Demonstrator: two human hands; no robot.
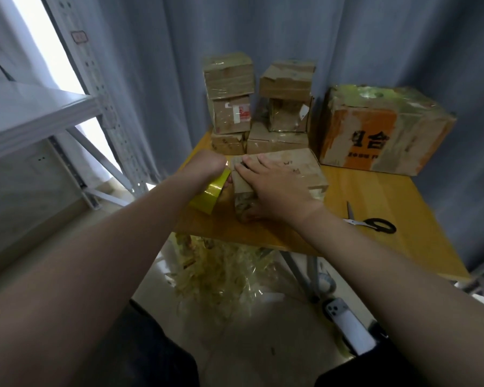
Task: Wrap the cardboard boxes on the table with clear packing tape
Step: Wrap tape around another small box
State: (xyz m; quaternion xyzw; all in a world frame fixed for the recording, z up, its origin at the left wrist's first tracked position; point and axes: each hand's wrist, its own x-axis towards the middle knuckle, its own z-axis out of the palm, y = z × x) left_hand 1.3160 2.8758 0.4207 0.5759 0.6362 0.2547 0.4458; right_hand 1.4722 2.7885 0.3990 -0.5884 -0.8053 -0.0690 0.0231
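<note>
A small cardboard box lies near the front left of the yellow table. My right hand rests flat on its top, fingers straight and pointing left. My left hand grips a roll of yellowish clear tape just left of the box, and a short strip runs from the roll to the box's left top edge. Behind it stand two stacks of taped boxes.
A large orange-and-brown box sits at the back right. Black scissors lie on the table to the right. Crumpled used tape piles on the floor under the table edge. A metal shelf stands at left.
</note>
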